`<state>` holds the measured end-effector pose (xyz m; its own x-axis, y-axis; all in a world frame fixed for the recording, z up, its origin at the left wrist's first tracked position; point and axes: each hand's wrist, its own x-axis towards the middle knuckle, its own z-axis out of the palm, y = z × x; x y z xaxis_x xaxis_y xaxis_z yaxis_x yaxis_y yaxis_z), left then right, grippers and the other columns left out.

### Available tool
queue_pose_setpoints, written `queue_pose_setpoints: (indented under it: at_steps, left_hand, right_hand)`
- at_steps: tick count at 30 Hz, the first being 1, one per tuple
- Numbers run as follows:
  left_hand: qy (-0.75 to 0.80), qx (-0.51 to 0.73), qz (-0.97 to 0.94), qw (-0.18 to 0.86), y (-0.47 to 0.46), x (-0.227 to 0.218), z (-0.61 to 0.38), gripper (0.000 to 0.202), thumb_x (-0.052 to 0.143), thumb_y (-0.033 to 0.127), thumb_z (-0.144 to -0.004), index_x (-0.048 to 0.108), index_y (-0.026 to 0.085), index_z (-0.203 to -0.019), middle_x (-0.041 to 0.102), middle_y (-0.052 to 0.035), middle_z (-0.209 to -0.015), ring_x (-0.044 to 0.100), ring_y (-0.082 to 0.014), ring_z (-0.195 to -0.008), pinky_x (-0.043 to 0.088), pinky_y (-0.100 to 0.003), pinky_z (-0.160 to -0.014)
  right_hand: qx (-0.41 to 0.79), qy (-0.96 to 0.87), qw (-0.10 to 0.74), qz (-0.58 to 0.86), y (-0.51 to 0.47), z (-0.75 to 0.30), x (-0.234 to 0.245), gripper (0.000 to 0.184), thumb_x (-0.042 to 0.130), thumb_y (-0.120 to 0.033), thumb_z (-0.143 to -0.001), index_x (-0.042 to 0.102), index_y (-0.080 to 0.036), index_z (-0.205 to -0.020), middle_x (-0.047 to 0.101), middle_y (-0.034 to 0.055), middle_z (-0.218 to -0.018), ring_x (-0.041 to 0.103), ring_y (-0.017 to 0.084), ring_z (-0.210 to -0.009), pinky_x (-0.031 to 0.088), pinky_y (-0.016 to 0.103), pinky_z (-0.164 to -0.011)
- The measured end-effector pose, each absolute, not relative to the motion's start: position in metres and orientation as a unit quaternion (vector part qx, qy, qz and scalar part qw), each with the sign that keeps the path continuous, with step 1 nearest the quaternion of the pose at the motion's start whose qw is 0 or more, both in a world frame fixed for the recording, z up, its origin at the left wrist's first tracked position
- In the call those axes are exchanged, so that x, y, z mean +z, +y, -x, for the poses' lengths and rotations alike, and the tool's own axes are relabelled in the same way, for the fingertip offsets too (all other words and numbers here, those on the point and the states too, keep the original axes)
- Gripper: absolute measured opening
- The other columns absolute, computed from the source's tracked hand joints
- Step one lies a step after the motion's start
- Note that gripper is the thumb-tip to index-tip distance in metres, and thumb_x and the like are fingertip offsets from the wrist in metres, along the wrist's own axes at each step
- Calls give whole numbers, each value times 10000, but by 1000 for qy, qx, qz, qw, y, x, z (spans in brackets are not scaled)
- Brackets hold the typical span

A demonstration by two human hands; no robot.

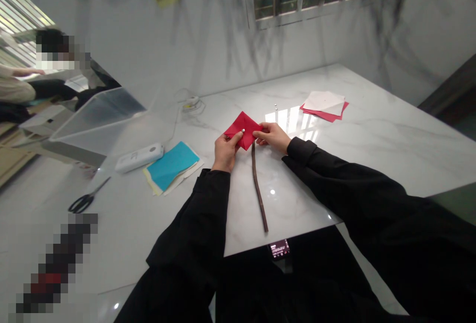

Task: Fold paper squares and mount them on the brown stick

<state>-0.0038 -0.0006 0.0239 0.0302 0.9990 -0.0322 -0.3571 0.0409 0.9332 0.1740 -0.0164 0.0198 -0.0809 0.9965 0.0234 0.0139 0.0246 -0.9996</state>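
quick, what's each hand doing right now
Left hand: closed, pinching the left corner of the red folded paper.
Right hand: closed, pinching the same paper's right edge, above the brown stick.

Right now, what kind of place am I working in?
Probably a paper-craft workspace in a room. Both hands, left hand and right hand, hold a folded red paper over a white marble table, with coloured paper sheets and scissors nearby.
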Motion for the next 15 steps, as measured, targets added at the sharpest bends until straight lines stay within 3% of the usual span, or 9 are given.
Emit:
queue_pose_setpoints:
  at_steps: [5, 9, 15]
  left_hand:
    - [416, 572, -414, 573, 1, 19, 1, 429, 949, 272, -566, 731, 139, -910, 780, -59, -909, 725, -190, -835, 594, -332, -819]
    - [411, 567, -441, 561, 1, 16, -2, 468, 947, 309, -555, 738, 137, -937, 779, -56, -876, 731, -199, -819, 595, -352, -841]
    - [397, 548, -492, 548, 1, 13, -1, 494, 931, 334, -594, 752, 124, -1004, 789, -84, -920, 743, -228, -878, 578, -365, -874]
  right_hand:
    - [198, -628, 536, 528, -18, -177, 19, 477, 844, -225, -770, 613, -209, -1187, 680, 78, -1127, 633, 219, -947, 551, 400, -915]
    - [61, -716, 502, 480, -24, -177, 29, 289, 783, -184, -848, 670, -195, -1114, 691, 91, -1099, 591, 267, -1050, 487, 440, -1003]
    - [74, -764, 437, 469, -30, -172, 33, 189, 723, -189, -924, 721, -200, -1112, 727, 77, -1031, 607, 235, -944, 485, 376, -906]
